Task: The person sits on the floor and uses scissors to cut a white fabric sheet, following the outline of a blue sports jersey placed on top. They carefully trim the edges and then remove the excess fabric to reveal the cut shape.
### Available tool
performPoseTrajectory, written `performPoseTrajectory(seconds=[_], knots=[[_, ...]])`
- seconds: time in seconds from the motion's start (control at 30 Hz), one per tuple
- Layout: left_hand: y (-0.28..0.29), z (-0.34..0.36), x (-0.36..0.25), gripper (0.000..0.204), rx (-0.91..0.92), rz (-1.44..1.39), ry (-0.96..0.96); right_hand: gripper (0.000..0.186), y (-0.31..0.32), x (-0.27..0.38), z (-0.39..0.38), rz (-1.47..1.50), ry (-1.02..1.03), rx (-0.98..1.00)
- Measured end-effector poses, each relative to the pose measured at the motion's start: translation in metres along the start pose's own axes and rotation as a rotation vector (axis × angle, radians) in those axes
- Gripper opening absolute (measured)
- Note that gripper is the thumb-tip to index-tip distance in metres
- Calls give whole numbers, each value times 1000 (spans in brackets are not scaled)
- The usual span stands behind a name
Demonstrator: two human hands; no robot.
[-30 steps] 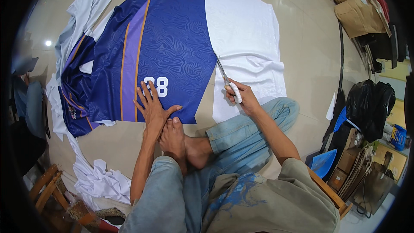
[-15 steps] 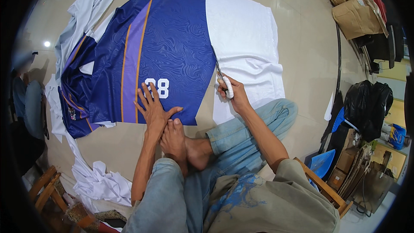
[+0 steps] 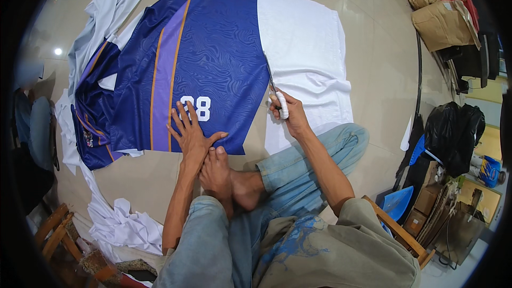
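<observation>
A printed sheet of fabric (image 3: 224,37) lies spread on the floor, dark blue with a purple stripe, orange lines and white digits. White fabric (image 3: 301,37) joins it along the blue edge at the upper right, and a cut gap parts the two lower down. My right hand (image 3: 292,113) is closed round the white-wrapped handles of a pair of scissors (image 3: 273,81). The blades point away from me along the blue edge. My left hand (image 3: 191,133) presses flat on the blue fabric beside the digits, fingers spread. My bare foot (image 3: 216,173) touches the fabric's near edge.
White fabric scraps (image 3: 125,224) heap at the lower left, with more strips along the left. A wooden chair part (image 3: 56,229) stands beyond them. On the right are black bags (image 3: 456,133), a blue dustpan (image 3: 397,202), cardboard (image 3: 434,202) and brown paper bags (image 3: 442,24). A person (image 3: 34,128) sits at far left.
The scissors and my right hand have shifted slightly away from me along the blue edge. My left hand stays flat in the same place on the fabric.
</observation>
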State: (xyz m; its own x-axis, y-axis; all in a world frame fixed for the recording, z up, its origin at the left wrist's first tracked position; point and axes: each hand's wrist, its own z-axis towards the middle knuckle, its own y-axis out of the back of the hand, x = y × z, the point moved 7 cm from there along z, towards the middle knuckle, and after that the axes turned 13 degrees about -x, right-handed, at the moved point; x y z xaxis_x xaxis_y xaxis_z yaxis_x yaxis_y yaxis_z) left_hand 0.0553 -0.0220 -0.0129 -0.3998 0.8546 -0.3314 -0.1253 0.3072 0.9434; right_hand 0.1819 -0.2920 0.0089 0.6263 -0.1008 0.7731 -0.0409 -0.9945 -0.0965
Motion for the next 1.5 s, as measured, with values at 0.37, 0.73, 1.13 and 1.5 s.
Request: performPoseTrajectory(seconds=[0.37,0.73,1.13,1.5], knots=[[-3,2,0,151,44,36,5,53,-24,8,14,109,8,0],[0,1,-1,152,63,55,0,54,-31,24,27,62,3,-29],[2,1,-2,151,94,61,17,48,-48,36,49,40,22,-43],[1,1,-2,150,86,29,37,40,-64,48,80,42,72,-67]])
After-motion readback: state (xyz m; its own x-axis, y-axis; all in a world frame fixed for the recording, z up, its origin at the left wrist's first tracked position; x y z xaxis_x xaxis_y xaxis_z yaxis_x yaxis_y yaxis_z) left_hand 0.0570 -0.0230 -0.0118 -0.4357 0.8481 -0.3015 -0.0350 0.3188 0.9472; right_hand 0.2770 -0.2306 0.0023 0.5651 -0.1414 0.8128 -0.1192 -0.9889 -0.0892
